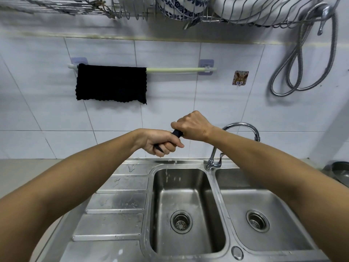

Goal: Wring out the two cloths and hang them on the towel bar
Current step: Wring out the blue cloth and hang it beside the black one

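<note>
Above the left basin: a dark cloth (177, 133), twisted into a tight rope, is gripped by both hands over the steel sink (213, 188).
Left hand (162, 143): fingers are curled hard round the lower end of the twisted cloth, and a short dark tip is seen poking out beneath the fist.
Right hand (192, 127): the upper end is clamped in a closed fist, knuckles turned up, held slightly higher and close against the left.
Water: drops and thin streaks are caught falling from the fists into the left basin, and wet patches are seen on the ribbed drainboard (117, 203).
Towel bar (175, 69): a pale green rod is fixed to the tiled wall on two stick-on brackets.
Hung cloth (111, 83): a second dark cloth is draped flat over the bar's left half, and the right half is left bare.
Tap (239, 127): a curved chrome spout is mounted between the two basins, just beside the right wrist.
Overhead: plates are stacked in a wire rack (217, 14), and a metal hose (294, 72) is looped on the wall at right.
</note>
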